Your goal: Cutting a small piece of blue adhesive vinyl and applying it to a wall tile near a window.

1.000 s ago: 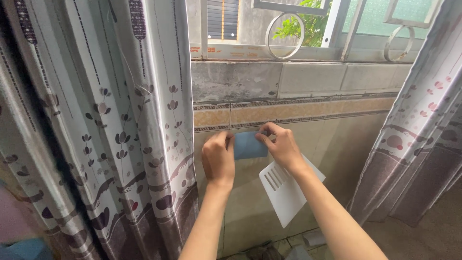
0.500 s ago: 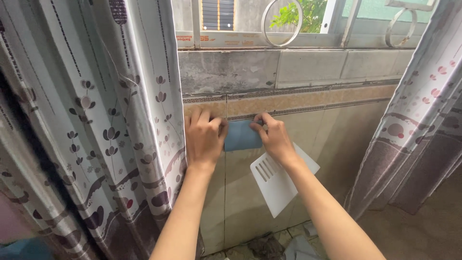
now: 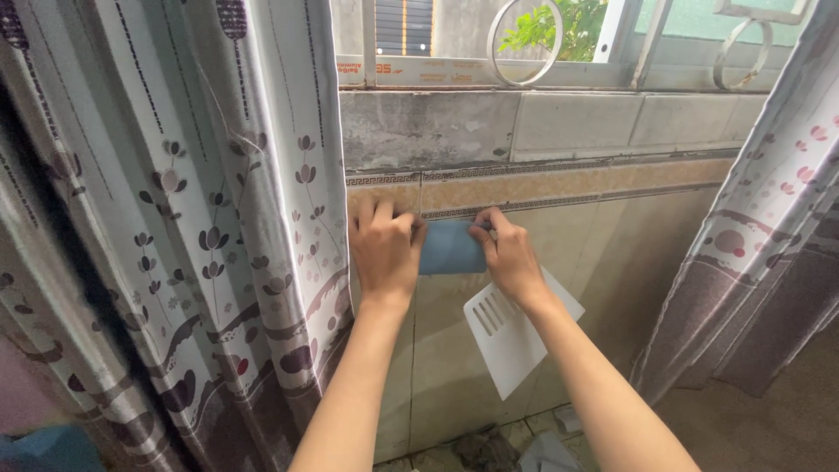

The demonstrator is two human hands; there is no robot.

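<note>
Below the window sill (image 3: 524,122), we face a tiled wall (image 3: 603,262) framed by a flowered curtain (image 3: 218,236) on our left and a second curtain (image 3: 752,253) on our right. A patterned border strip (image 3: 577,179) runs across the tiles at hand height. Beneath our right wrist a white slotted plate (image 3: 511,336) sits tilted against the tiles. Our left hand (image 3: 383,249) and right hand (image 3: 511,258) press a small blue piece (image 3: 450,249) flat to the wall just under that border, fingers curled and pinching its two short edges between thumb and fingertips. We judge the chief risk a slip: if either grip loosens, the blue piece could slide crooked or drop to the rubble at the wall's foot. How it adheres we cannot tell.
</note>
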